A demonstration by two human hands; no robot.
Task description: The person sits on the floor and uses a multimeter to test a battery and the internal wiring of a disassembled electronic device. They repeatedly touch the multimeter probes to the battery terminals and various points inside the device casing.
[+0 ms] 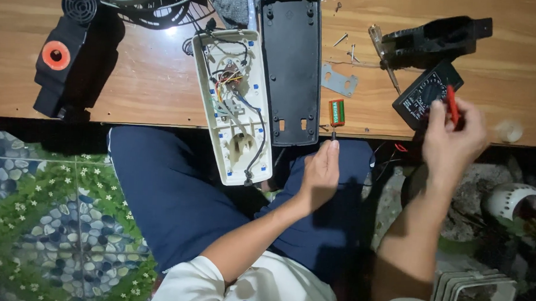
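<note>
two bare hands work at the near edge of a wooden table (151, 87). the left hand (321, 170) pinches a thin black test probe (333, 135) between its fingertips, the tip pointing up at the bottom end of a small orange and green rectangular battery (336, 112) lying on the table; whether the tip touches the battery cannot be told. the right hand (452, 142) grips a red test probe (452, 106) between thumb and fingers, held over a black analog multimeter (423, 96) that lies tilted on the table.

left of the battery sits a black rear cover panel (291, 68), and beside that an opened cream-coloured housing (234, 108) with coloured wires and a black cable exposed inside, its lower end hanging past the table edge. a small grey metal bracket (339, 80) lies just above the battery, with loose screws (341, 38) and a screwdriver (383, 56) near it. a black plastic part (438, 35) rests above the multimeter. at far left stands a black device with an orange ring (56, 54).
</note>
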